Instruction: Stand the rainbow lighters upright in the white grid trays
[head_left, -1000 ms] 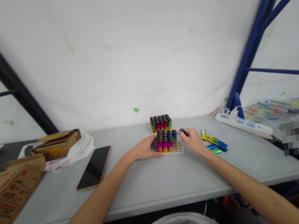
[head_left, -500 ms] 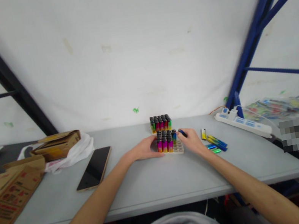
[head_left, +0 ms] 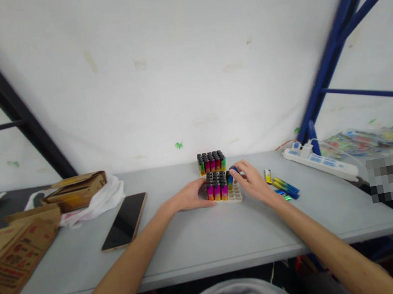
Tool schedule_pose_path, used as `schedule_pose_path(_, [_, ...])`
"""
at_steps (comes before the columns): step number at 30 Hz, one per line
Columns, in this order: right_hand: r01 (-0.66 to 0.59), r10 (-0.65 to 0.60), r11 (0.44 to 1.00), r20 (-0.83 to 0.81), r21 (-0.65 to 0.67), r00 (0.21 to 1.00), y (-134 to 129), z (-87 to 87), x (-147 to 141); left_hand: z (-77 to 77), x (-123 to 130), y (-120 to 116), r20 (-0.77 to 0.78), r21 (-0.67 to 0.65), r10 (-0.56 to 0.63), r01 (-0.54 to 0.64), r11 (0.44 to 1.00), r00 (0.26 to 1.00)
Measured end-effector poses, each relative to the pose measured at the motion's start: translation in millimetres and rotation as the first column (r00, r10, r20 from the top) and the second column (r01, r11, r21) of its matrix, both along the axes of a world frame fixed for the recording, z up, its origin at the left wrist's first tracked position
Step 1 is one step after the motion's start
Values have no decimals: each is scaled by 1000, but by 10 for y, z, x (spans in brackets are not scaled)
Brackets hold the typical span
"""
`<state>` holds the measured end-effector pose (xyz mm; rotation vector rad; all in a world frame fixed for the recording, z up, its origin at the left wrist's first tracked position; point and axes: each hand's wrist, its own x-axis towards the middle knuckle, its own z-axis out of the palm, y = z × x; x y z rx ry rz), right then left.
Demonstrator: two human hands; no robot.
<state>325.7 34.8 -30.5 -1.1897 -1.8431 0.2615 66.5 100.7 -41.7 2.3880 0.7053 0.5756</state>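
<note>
Upright lighters [head_left: 217, 190], pink-orange in front with black tops, fill the left part of a pale holed tray [head_left: 236, 197]. My left hand [head_left: 191, 195] clasps the left side of this tray, thumb at its front. A blue lighter [head_left: 230, 180] stands near the back right of the tray, beside bare holes. In my right hand [head_left: 251, 181] is a dark blue lighter [head_left: 236, 169], pinched in the fingers over the tray's right back corner. Several loose lighters [head_left: 285, 187], blue, yellow and green, lie to the right of that hand.
Behind the tray stands another block of lighters [head_left: 212, 162]. A phone [head_left: 125, 221], a cardboard box [head_left: 75, 192] on a white plastic bag [head_left: 107, 199] and a cardboard carton [head_left: 18, 254] lie to the left. At the right is a power strip [head_left: 320, 163].
My right hand has shifted slightly left and up, bringing the blue lighter closer over the tray's back right corner. The left hand has stayed at the tray.
</note>
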Motion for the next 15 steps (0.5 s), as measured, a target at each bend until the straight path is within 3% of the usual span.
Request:
schedule_pose_path(2, [-2,-1,999,70,39,998,4,9,25,-3,1,4,-2,-2,0,0,1000,1000])
schedule_pose_path(6, [-35,41,999,167,-36,985,4,5,62,-3,4,7,-16,5,8,-8,1000,1000])
schedule_pose_path(15, [-157,155,988,203,-9,967,35,5,171,7,1,4,-27,10,16,-16,1000,999])
